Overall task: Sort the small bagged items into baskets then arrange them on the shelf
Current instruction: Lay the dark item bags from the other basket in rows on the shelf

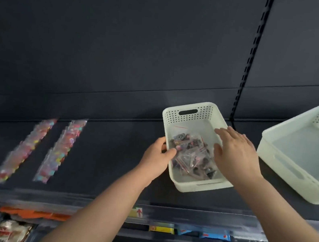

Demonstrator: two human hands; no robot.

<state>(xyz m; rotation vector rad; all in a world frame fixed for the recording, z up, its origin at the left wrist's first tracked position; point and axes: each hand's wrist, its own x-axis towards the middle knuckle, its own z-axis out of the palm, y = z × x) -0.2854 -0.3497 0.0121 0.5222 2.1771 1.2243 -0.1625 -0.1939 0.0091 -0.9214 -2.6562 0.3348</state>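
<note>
A white perforated basket (pixel 188 112) sits on the dark shelf (pixel 105 155) and holds several small clear bags of dark items (pixel 188 151). My left hand (pixel 157 156) grips the basket's left rim, thumb hooked inside. Over the basket's right side my right hand (pixel 235 154) hovers with fingers spread and nothing in it. Two rows of small bags with colourful pieces, one row (pixel 23 150) at the far left and the other row (pixel 61 150) beside it, lie flat on the shelf.
A second, larger white basket (pixel 291 168) stands tilted at the right edge of the shelf, nothing visible in it. A slotted black upright (pixel 251 57) runs up the back panel. Below the shelf's front rail are price tags and packaged goods (pixel 7 231).
</note>
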